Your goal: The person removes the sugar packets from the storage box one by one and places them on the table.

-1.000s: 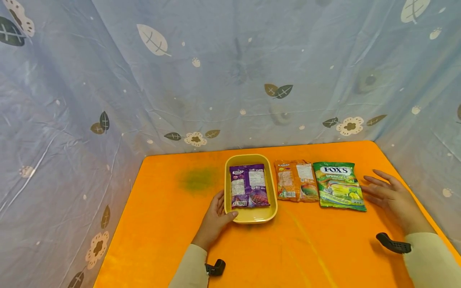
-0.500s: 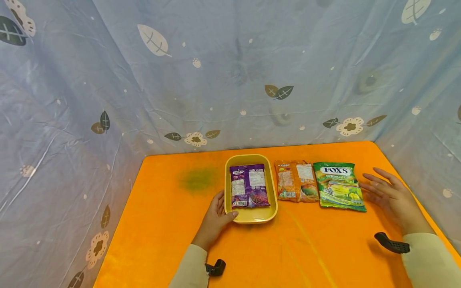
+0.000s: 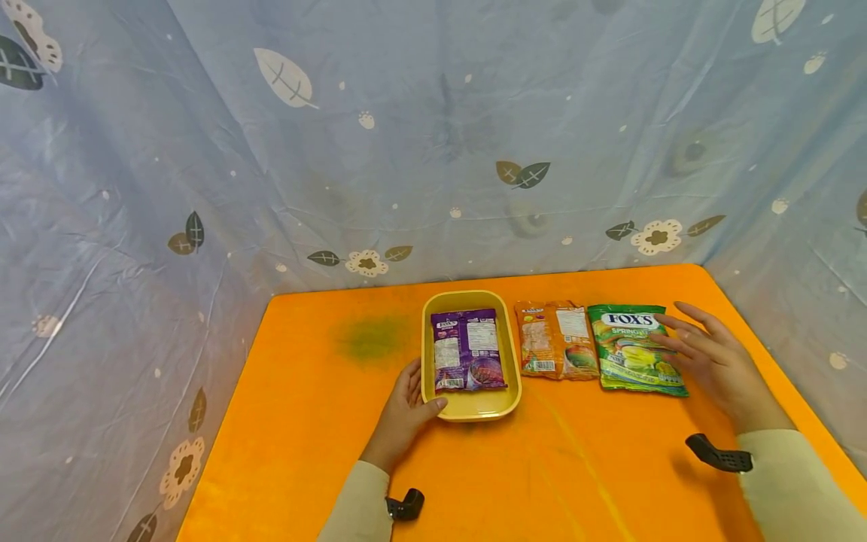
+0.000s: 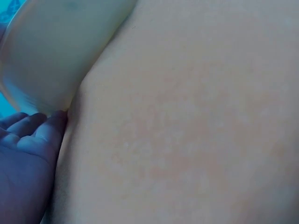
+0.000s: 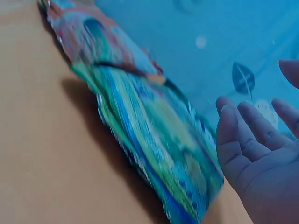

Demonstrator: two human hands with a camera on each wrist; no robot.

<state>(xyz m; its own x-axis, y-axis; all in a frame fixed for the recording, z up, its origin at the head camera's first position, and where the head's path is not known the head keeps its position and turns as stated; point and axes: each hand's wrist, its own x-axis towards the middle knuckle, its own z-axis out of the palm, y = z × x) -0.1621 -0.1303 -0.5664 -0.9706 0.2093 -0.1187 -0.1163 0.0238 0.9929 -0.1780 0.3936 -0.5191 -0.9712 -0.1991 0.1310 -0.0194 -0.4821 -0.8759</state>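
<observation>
My left hand [image 3: 400,418] holds a yellow tray [image 3: 477,406] by its near left corner, with the thumb on the rim and the fingers along the outer wall. In the left wrist view, the fingers [image 4: 35,130] lie against the tray's wall [image 4: 46,56]. Inside the tray rests a purple candy bag [image 3: 469,351]. An orange candy bag [image 3: 558,340] lies just right of the tray, beside a green FOX'S candy bag [image 3: 633,354]. Over the green bag's right edge hovers my right hand [image 3: 721,365], fingers spread and holding nothing. The right wrist view shows those fingers beside the green bag [image 5: 154,135].
An orange tabletop [image 3: 325,452] carries everything, with a dark greenish stain [image 3: 372,336] on its left half. Blue-grey curtains [image 3: 406,150] printed with leaves and flowers enclose the back and both sides.
My right hand has moved left, from beside the green candy bag to above its right edge. The left hand, tray and bags stay in place.
</observation>
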